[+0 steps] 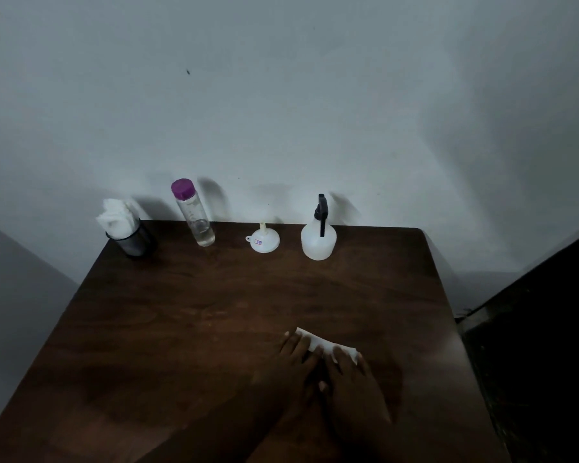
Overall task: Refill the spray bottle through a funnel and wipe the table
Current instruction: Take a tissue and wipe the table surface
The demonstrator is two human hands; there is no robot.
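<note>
A folded white tissue (321,344) lies on the dark wooden table (181,329) near its front right. My left hand (295,362) and my right hand (351,379) lie side by side with straight fingers pressing flat on the tissue. At the back of the table stand a white spray bottle (318,240) with a black trigger head, a small white funnel (264,239) resting wide end down, and a clear bottle (194,215) with a purple cap and a little liquid in it.
A dark holder (132,240) stuffed with white tissues stands at the back left corner. A pale wall rises right behind the table. A dark piece of furniture (542,329) stands to the right of the table's edge.
</note>
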